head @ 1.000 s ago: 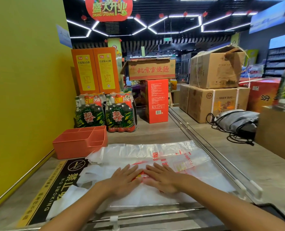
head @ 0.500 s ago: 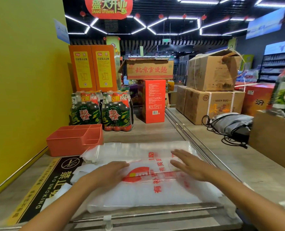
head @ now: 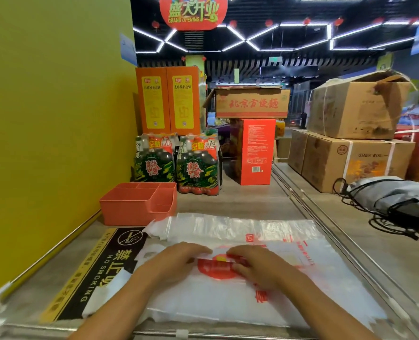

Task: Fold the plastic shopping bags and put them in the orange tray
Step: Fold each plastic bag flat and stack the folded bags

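A pile of white plastic shopping bags (head: 228, 298) with red print lies flat on the counter in front of me. My left hand (head: 176, 261) and my right hand (head: 260, 268) meet at the middle of the top bag, over its round red logo. The fingers of both hands are curled and pinch the plastic along the top bag's far edge. A more transparent bag (head: 228, 229) shows beyond them. The orange tray (head: 130, 212), divided into compartments, stands at the back left by the yellow-green wall, with nothing visible inside.
Two packs of green bottles (head: 176, 165) and red and orange boxes stand behind the tray. A metal rail (head: 326, 231) runs along the right of the bags. Beyond it are cardboard boxes (head: 350, 158) and a grey bag with black cords (head: 394, 200). A no-smoking sticker (head: 100, 273) lies at left.
Half a second ago my hands were spread apart, flat on the bag. They have come back together at the middle, and the fingers now curl on the plastic.
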Demonstrator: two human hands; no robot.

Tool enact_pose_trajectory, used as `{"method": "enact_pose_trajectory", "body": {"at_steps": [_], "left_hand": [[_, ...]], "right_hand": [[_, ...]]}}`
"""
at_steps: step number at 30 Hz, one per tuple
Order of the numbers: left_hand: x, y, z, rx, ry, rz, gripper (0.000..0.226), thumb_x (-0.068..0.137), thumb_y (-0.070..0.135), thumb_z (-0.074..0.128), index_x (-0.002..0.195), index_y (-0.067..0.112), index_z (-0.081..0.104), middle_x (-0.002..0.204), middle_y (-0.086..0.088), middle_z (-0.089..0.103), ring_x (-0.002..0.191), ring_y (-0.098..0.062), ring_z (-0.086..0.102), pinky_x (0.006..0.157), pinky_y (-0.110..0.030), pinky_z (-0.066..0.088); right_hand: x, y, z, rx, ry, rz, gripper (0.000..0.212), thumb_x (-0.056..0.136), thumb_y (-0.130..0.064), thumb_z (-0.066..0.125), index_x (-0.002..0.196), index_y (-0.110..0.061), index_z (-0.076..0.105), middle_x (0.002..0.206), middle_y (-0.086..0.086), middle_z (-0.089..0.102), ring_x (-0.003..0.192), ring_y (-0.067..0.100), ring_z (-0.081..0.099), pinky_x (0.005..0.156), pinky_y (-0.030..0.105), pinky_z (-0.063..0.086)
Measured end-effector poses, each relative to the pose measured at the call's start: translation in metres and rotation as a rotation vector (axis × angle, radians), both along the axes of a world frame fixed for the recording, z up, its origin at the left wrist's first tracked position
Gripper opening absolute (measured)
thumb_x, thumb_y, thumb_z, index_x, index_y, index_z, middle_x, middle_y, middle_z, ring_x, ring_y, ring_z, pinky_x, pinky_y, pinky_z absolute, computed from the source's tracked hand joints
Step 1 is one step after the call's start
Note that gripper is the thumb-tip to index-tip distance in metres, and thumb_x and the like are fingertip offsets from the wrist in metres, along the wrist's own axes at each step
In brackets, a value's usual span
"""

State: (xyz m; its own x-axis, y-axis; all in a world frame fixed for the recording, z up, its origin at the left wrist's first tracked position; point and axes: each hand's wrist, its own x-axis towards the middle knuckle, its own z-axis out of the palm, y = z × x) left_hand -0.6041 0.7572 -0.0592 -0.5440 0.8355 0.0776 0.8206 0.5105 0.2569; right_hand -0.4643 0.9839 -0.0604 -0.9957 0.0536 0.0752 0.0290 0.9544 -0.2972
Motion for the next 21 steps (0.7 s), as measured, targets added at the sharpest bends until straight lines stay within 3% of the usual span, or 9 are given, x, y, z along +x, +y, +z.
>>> {"method": "enact_pose_trajectory", "body": {"at_steps": [2, 5, 8, 9, 11, 13, 14, 18, 21], "left_hand": [[-0.003, -0.002, -0.002, 0.038, 0.010, -0.006, 0.052, 0.102, 0.011, 0.048, 0.147, 0.038, 0.048, 0.151, 0.016, 0.047, 0.138, -0.006, 0.043, 0.111, -0.021, 0.033], [-0.015, -0.009, -0.009, 0.064, 0.052, 0.021, 0.055, 0.100, 0.007, 0.050, 0.145, 0.039, 0.050, 0.149, 0.015, 0.050, 0.137, -0.007, 0.046, 0.112, -0.024, 0.036], [-0.033, -0.028, -0.018, 0.047, 0.075, 0.100, 0.040, 0.101, 0.015, 0.052, 0.137, 0.032, 0.060, 0.142, 0.006, 0.058, 0.130, -0.016, 0.054, 0.112, -0.031, 0.039], [-0.038, -0.034, -0.021, 0.056, 0.084, 0.137, 0.039, 0.100, 0.014, 0.054, 0.131, 0.034, 0.064, 0.140, 0.006, 0.060, 0.127, -0.017, 0.056, 0.111, -0.031, 0.041], [-0.045, -0.039, -0.022, 0.093, 0.084, 0.203, 0.052, 0.095, 0.003, 0.052, 0.132, 0.038, 0.062, 0.145, 0.011, 0.055, 0.133, -0.014, 0.051, 0.112, -0.027, 0.038], [-0.044, -0.038, -0.023, 0.168, 0.087, 0.214, 0.055, 0.094, -0.004, 0.050, 0.135, 0.032, 0.061, 0.149, 0.012, 0.050, 0.140, -0.011, 0.043, 0.116, -0.024, 0.029], [-0.042, -0.036, -0.022, 0.197, 0.081, 0.203, 0.053, 0.094, -0.006, 0.050, 0.133, 0.028, 0.062, 0.149, 0.012, 0.049, 0.142, -0.010, 0.040, 0.117, -0.023, 0.026], [-0.038, -0.033, -0.011, 0.349, 0.105, 0.234, 0.049, 0.085, -0.009, 0.063, 0.122, 0.023, 0.070, 0.147, 0.008, 0.052, 0.142, -0.013, 0.038, 0.119, -0.031, 0.026], [-0.041, -0.035, -0.006, 0.474, 0.108, 0.304, 0.063, 0.072, -0.013, 0.073, 0.122, 0.026, 0.070, 0.145, 0.007, 0.053, 0.140, -0.015, 0.041, 0.118, -0.039, 0.032]], "right_hand": [[-0.002, 0.002, -0.005, -0.064, 0.002, -0.001, 0.033, 0.104, -0.033, 0.049, 0.136, -0.038, 0.056, 0.121, -0.014, 0.067, 0.105, 0.006, 0.064, 0.091, 0.023, 0.049], [0.000, 0.000, -0.007, -0.415, -0.055, 0.012, 0.029, 0.104, -0.039, 0.049, 0.127, -0.030, 0.064, 0.106, -0.012, 0.071, 0.088, -0.010, 0.066, 0.075, 0.011, 0.051], [0.008, 0.006, -0.007, -0.402, -0.066, 0.028, 0.024, 0.108, -0.032, 0.042, 0.123, -0.031, 0.060, 0.093, -0.017, 0.063, 0.066, -0.019, 0.060, 0.060, 0.006, 0.046], [0.010, 0.007, -0.005, -0.411, -0.112, -0.004, 0.026, 0.108, -0.034, 0.040, 0.126, -0.033, 0.059, 0.100, -0.018, 0.064, 0.071, -0.016, 0.060, 0.063, 0.007, 0.046], [0.016, 0.008, -0.001, -0.168, -0.099, -0.015, 0.035, 0.107, -0.038, 0.040, 0.140, -0.036, 0.051, 0.132, -0.016, 0.058, 0.102, -0.010, 0.057, 0.090, 0.014, 0.046], [0.014, 0.006, -0.001, -0.049, -0.098, 0.036, 0.046, 0.106, -0.045, 0.041, 0.152, -0.038, 0.039, 0.156, -0.017, 0.037, 0.142, 0.004, 0.034, 0.118, 0.030, 0.029], [0.013, 0.003, -0.001, -0.057, -0.093, 0.070, 0.050, 0.105, -0.050, 0.040, 0.153, -0.039, 0.036, 0.160, -0.018, 0.030, 0.149, 0.004, 0.021, 0.123, 0.033, 0.020], [0.011, -0.008, -0.005, -0.088, -0.122, 0.153, 0.055, 0.102, -0.061, 0.036, 0.153, -0.041, 0.036, 0.163, -0.020, 0.025, 0.151, 0.005, 0.016, 0.125, 0.038, 0.014], [0.009, -0.007, -0.010, -0.089, -0.141, 0.140, 0.056, 0.101, -0.064, 0.035, 0.153, -0.042, 0.036, 0.163, -0.020, 0.023, 0.151, 0.006, 0.016, 0.125, 0.041, 0.014]]}}
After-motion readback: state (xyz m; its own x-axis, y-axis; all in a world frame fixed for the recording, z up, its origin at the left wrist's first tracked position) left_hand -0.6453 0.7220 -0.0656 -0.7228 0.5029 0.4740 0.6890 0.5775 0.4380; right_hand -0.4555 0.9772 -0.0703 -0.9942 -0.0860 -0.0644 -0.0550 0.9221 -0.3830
